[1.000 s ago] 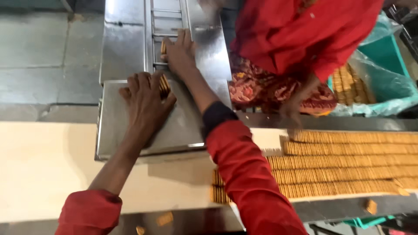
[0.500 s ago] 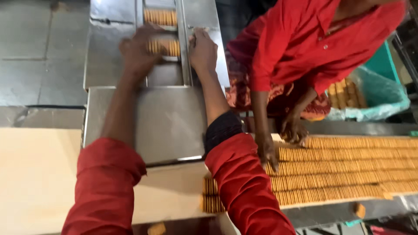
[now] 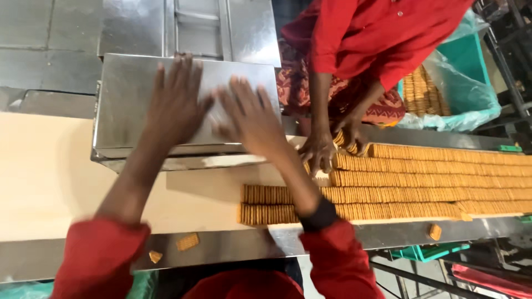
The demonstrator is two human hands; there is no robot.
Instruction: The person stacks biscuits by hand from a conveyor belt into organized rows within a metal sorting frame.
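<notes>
Steel, polished and bare, forms the plate (image 3: pixel 127 105) under both of the wearer's hands. Left hand (image 3: pixel 176 99) hovers over or rests on its middle with fingers spread wide and holding nothing; right hand (image 3: pixel 249 119) — blurred by motion — lies just beside it over the plate's right part, fingers likewise splayed, nothing gripped. Whether the palms touch the metal cannot be told.

Beyond the plate, a narrow steel chute (image 3: pixel 199 27) runs away from the viewer; no biscuits show in the part that is visible. On the near side lies the cream conveyor belt (image 3: pixel 44 171), carrying rows of biscuits on edge (image 3: pixel 443 180) that reach from the right edge to just below the right wrist. None of these rows is in the wearer's hands, so as far as the view shows they remain to be picked up, and the plate itself carries no biscuits.

A co-worker in a red shirt (image 3: pixel 382 39) stands opposite — one hand (image 3: pixel 318 152) pressed on the far rows. Behind lies a green bin (image 3: pixel 471 66) lined with plastic, holding more biscuits. Loose broken biscuits (image 3: pixel 187 241) rest on the steel ledge nearest the viewer.
</notes>
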